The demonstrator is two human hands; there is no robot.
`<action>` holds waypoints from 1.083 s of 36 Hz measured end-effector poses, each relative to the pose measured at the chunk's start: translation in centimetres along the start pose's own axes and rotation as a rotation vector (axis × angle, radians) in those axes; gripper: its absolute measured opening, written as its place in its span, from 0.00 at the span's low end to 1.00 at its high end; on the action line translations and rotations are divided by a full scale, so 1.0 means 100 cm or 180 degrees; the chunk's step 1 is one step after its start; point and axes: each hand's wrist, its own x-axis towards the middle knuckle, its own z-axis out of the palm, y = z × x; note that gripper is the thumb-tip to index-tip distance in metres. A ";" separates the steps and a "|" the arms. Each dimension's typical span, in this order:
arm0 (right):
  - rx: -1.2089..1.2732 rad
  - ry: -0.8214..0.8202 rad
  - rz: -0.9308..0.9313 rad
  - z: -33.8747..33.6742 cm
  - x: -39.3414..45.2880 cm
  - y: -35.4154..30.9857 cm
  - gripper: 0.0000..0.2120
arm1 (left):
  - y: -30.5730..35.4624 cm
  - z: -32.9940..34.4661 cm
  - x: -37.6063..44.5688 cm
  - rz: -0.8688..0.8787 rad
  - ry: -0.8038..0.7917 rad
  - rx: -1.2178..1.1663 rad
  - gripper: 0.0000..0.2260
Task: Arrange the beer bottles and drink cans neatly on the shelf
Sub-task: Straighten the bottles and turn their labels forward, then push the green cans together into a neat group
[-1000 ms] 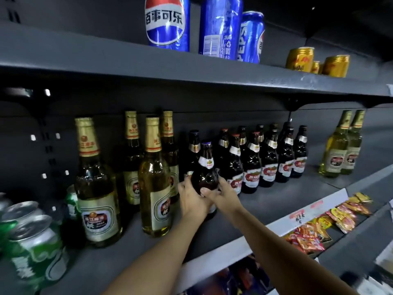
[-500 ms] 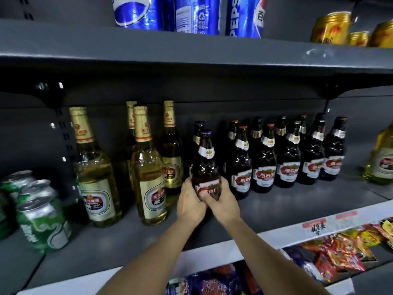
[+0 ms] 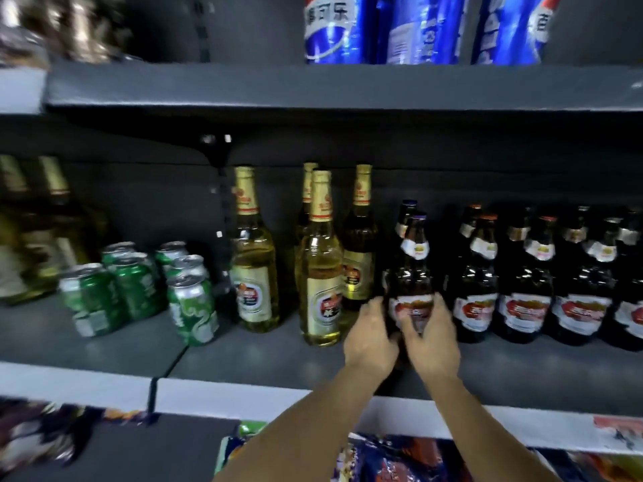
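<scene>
hands: left hand (image 3: 370, 337) and right hand (image 3: 431, 337) both wrap fingers round brown beer bottle (image 3: 410, 283)
done: dark bottle row (image 3: 542, 283) lined up
left: pale bottles (image 3: 322, 269), green cans (image 3: 139, 287) look loosely grouped

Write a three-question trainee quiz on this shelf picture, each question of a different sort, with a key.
1. True or false: both hands grip the same dark beer bottle.
2. Multiple choice: the green cans stand on the middle shelf
A. left of the pale gold-labelled bottles
B. right of the dark bottles
C. on the top shelf, beside the blue cola cans
3. Fill in: the left hand and the right hand hold the bottle at its ____ part.

Key: 1 true; 2 A; 3 lower
</scene>
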 end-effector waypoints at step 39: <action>-0.1985 -0.0488 -0.1391 0.190 -0.104 -0.295 0.32 | -0.297 -0.357 -0.010 -0.1470 0.0836 0.0769 0.32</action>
